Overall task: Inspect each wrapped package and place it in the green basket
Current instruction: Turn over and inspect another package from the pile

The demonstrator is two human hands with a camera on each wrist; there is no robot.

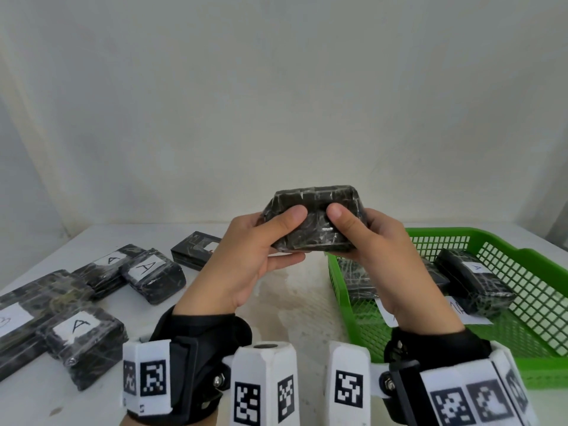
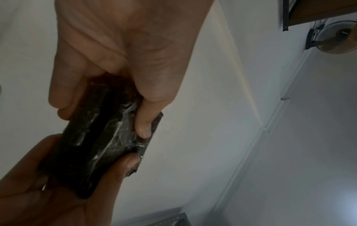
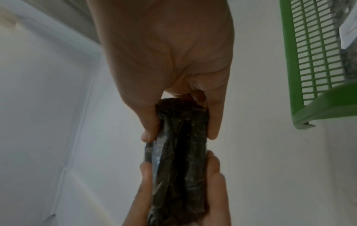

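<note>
I hold a black plastic-wrapped package (image 1: 313,224) up above the table in both hands. My left hand (image 1: 285,236) grips its left end, thumb on the near face and fingers underneath. My right hand (image 1: 344,233) grips the right end the same way. No label shows on the face turned to me. The left wrist view shows the package (image 2: 100,142) edge-on, and so does the right wrist view (image 3: 181,152). The green basket (image 1: 522,252) stands at the right and has three wrapped packages (image 1: 475,281) in it, one labelled A.
Several wrapped packages (image 1: 147,275) lie on the white table (image 1: 295,302) at the left, some with white labels marked A. One more black package (image 1: 195,249) lies farther back. The basket's wall (image 3: 289,61) is close beside my right hand. A white wall stands behind.
</note>
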